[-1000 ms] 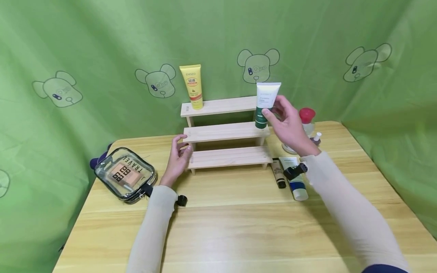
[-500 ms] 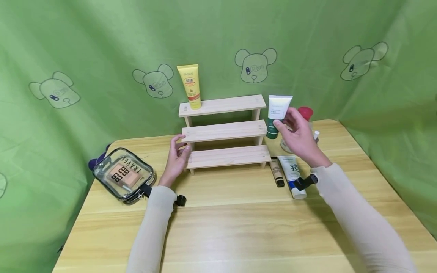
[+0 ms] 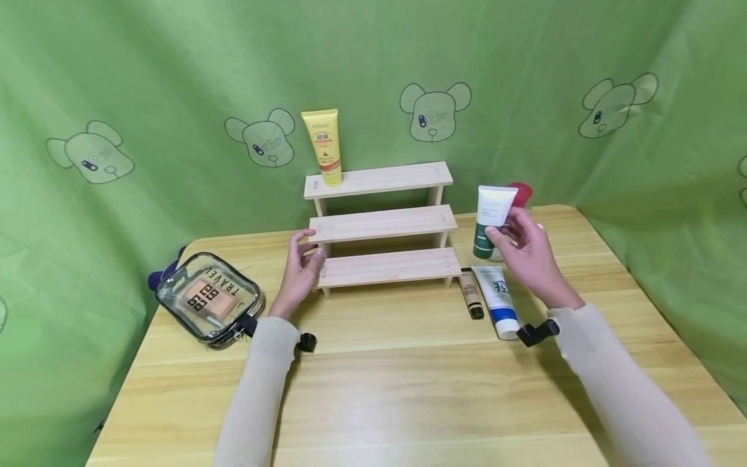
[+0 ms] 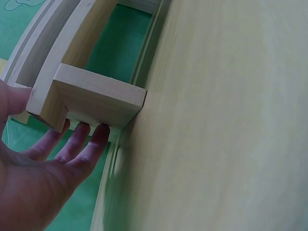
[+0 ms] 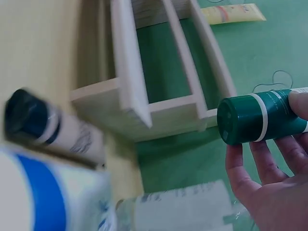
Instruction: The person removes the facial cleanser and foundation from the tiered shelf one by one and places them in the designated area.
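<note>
From where I'm standing, the right hand (image 3: 528, 256) is gripping a green-and-white tube (image 3: 493, 217), thumb in front and fingers behind, with its green cap (image 5: 236, 120) pointing down. The tube is probably weighing little; its walls are looking soft and smooth, so a hard squeeze would likely be denting them or making it slip, though hardly breaking it. The best hold is seeming to be low, near the stiffer cap, not up at the flat end. The tube is hanging at the right fingertips, well apart from the left hand (image 3: 299, 272), with the wooden stand (image 3: 382, 222) sitting between the two. The left hand is holding that stand's near end, fingers bending against it. A white-and-blue tube (image 3: 496, 301) and a beige tube (image 3: 471, 295) are lying nearer the person than the right hand.
</note>
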The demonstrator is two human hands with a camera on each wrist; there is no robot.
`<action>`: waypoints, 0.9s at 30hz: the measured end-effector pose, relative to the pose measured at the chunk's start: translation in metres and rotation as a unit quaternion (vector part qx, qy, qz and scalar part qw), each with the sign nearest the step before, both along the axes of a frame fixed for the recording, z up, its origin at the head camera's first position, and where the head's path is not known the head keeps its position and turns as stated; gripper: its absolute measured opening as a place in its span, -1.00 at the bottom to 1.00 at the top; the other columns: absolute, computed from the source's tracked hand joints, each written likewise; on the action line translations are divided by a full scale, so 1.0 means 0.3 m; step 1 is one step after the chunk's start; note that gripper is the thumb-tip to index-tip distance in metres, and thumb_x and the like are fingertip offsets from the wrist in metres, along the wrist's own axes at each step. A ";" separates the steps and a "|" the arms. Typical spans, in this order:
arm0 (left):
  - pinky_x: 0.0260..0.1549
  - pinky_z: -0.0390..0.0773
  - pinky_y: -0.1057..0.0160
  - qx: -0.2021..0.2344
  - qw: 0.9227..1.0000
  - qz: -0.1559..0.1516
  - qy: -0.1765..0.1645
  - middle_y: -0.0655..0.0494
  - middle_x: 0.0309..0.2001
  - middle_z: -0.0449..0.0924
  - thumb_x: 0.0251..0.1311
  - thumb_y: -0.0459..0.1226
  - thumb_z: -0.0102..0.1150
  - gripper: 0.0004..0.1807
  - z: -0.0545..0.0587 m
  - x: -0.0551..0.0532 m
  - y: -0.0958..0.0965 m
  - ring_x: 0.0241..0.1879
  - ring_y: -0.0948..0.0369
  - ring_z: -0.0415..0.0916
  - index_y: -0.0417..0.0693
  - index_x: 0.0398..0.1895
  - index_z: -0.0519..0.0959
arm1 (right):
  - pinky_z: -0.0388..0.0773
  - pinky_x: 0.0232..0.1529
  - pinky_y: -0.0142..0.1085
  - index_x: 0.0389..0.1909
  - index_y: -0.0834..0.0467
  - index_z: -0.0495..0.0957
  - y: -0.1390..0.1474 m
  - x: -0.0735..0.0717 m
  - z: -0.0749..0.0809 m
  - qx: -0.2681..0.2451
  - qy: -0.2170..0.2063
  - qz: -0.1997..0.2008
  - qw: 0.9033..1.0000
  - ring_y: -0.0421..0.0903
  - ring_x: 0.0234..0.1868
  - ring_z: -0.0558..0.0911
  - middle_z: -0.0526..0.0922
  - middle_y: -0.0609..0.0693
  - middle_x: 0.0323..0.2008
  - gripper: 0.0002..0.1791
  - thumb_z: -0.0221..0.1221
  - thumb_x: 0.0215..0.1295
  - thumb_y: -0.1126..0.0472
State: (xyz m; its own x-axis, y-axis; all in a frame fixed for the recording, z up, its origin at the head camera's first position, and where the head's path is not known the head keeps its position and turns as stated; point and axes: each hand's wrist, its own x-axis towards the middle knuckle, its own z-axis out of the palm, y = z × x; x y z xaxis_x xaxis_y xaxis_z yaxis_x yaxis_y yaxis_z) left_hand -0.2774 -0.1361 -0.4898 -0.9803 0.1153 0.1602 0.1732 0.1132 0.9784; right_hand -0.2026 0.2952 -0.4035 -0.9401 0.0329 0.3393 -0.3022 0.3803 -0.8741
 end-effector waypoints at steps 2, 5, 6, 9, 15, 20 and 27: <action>0.40 0.54 -0.21 0.001 1.000 0.000 0.000 -0.34 0.42 0.47 0.65 -0.37 0.03 -0.46 0.002 0.000 0.000 0.35 -0.29 0.54 0.08 0.56 0.21 | 0.59 0.17 -0.67 0.51 0.30 0.38 0.013 0.012 -0.017 0.004 -0.004 0.001 1.000 -0.36 0.16 0.60 0.55 -0.36 0.17 -0.50 0.16 0.66 0.28; 0.39 0.54 -0.21 0.003 1.000 -0.001 0.001 -0.34 0.42 0.47 0.65 -0.37 0.03 -0.46 0.003 0.000 0.001 0.35 -0.30 0.54 0.07 0.56 0.20 | 0.60 0.12 -0.68 0.48 0.30 0.39 0.030 0.028 -0.035 0.017 -0.013 -0.009 1.000 -0.36 0.12 0.59 0.55 -0.36 0.13 -0.52 0.16 0.67 0.25; 0.39 0.54 -0.21 0.003 1.000 -0.002 0.000 -0.34 0.42 0.47 0.65 -0.37 0.03 -0.46 0.003 -0.001 0.002 0.36 -0.31 0.54 0.07 0.56 0.20 | 0.61 0.10 -0.68 0.47 0.30 0.40 0.035 0.033 -0.039 0.020 -0.017 -0.012 1.000 -0.36 0.11 0.59 0.55 -0.35 0.13 -0.52 0.16 0.67 0.24; 0.39 0.53 -0.21 0.006 1.000 -0.005 0.002 -0.35 0.42 0.47 0.65 -0.37 0.03 -0.47 0.002 -0.003 0.004 0.37 -0.32 0.53 0.07 0.56 0.21 | 0.61 0.08 -0.68 0.45 0.30 0.40 0.052 0.047 -0.053 0.025 -0.025 -0.020 0.999 -0.37 0.09 0.58 0.55 -0.36 0.11 -0.53 0.17 0.66 0.23; 0.38 0.55 -0.18 0.004 1.000 -0.007 0.003 -0.34 0.42 0.47 0.65 -0.37 0.02 -0.47 -0.001 -0.007 0.005 0.36 -0.33 0.53 0.08 0.56 0.21 | 0.56 0.13 -0.70 0.46 0.34 0.40 0.089 0.067 -0.092 0.035 -0.035 -0.036 0.998 -0.46 0.10 0.57 0.56 -0.43 0.10 -0.51 0.19 0.64 0.26; 0.37 0.56 -0.12 0.001 1.000 -0.002 -0.005 -0.34 0.42 0.46 0.65 -0.38 0.02 -0.46 -0.001 0.003 0.001 0.36 -0.30 0.55 0.06 0.57 0.19 | 0.45 0.17 -0.77 0.48 0.35 0.42 0.124 0.089 -0.129 0.065 -0.050 -0.046 0.996 -0.53 0.09 0.57 0.56 -0.48 0.07 -0.47 0.22 0.64 0.20; 0.36 0.56 -0.15 0.002 1.000 -0.002 0.000 -0.36 0.40 0.46 0.65 -0.38 0.03 -0.46 -0.003 -0.002 -0.002 0.34 -0.34 0.55 0.08 0.56 0.21 | 0.42 0.10 -0.81 0.50 0.29 0.42 0.169 0.124 -0.165 0.094 -0.100 -0.067 0.988 -0.56 0.05 0.52 0.63 -0.04 0.18 -0.41 0.18 0.68 0.01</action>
